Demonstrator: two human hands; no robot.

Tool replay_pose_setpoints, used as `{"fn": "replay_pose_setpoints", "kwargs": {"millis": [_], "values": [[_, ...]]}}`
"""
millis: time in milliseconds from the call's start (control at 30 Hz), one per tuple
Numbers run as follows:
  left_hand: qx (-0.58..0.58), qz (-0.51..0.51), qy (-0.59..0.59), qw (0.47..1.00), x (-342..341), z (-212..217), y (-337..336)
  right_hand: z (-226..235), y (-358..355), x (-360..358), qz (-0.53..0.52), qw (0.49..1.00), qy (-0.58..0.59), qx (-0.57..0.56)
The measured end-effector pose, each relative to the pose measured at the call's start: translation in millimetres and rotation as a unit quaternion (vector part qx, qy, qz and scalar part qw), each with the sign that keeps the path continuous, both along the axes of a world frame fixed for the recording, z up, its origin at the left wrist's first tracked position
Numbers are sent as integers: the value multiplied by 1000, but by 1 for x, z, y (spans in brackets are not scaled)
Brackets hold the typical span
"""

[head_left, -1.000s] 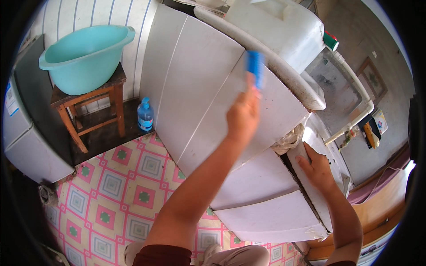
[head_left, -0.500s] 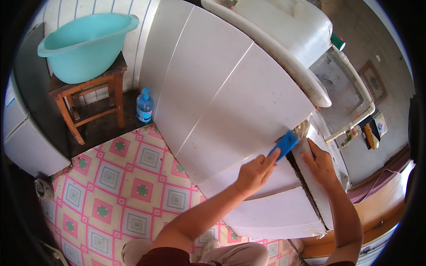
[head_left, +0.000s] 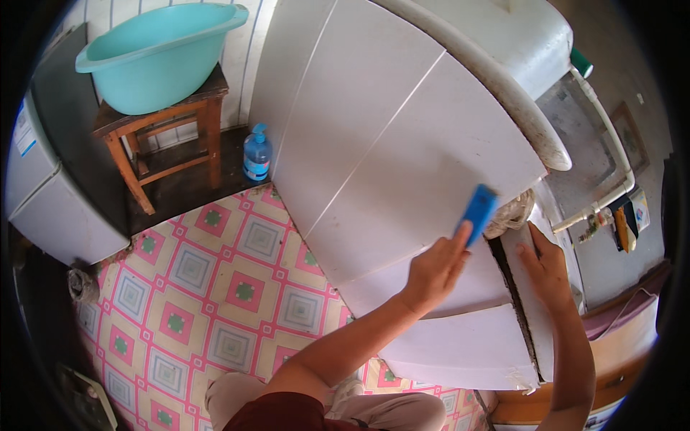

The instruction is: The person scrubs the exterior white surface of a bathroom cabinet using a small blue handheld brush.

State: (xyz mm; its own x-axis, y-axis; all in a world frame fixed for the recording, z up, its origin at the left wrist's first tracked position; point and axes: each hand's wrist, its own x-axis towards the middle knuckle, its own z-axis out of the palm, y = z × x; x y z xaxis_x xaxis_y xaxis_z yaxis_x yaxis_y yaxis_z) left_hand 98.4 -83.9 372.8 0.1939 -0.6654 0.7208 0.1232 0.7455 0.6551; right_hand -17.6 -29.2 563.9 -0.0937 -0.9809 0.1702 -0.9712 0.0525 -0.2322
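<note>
My left hand [head_left: 435,273] is closed round a flat, oblong blue tool [head_left: 480,210], whose exact kind I cannot make out. The tool stands up in front of a large white panel [head_left: 402,169], close to a crumpled, brownish translucent bundle [head_left: 514,215] at the panel's right corner. My right hand [head_left: 546,267] lies on a narrow white board [head_left: 528,302], its fingers stretched and thumb apart. Between that board and the lower white panels [head_left: 467,341] runs a dark gap.
A turquoise basin [head_left: 154,75] stands on a wooden stool [head_left: 162,113] at the far left, near a blue pump bottle [head_left: 256,154]. A white sink rim [head_left: 528,129] and pale pipe [head_left: 611,136] lie at upper right. A grey-white fridge [head_left: 65,208] stands left.
The whole view has shifted, so the scene sits farther right and partly higher. The blue tool now stands more upright in my left hand. My right hand stays on the board.
</note>
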Motion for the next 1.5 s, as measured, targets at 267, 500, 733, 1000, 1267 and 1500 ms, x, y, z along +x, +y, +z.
{"fn": "replay_pose_setpoints", "kwargs": {"millis": [267, 500, 733, 1000, 1267, 1500], "values": [[189, 45, 78, 978, -38, -107, 32, -4, 0, -12, 64, 996, 44, -49], [10, 35, 56, 998, -12, 49, -2, -7, -5, -1, 50, 998, 11, -26], [371, 134, 58, 917, -25, -208, 6, -13, -10, 11, 32, 999, -18, -5], [503, -1, 120, 856, -28, -177, 9, -3, 0, -4, -26, 999, -11, 39], [132, -15, 61, 989, -12, -38, -10, -6, -3, -11, -16, 1000, 20, 6], [517, 88, 85, 847, 6, -252, -44, -2, 0, -13, -61, 998, 20, 23]]}}
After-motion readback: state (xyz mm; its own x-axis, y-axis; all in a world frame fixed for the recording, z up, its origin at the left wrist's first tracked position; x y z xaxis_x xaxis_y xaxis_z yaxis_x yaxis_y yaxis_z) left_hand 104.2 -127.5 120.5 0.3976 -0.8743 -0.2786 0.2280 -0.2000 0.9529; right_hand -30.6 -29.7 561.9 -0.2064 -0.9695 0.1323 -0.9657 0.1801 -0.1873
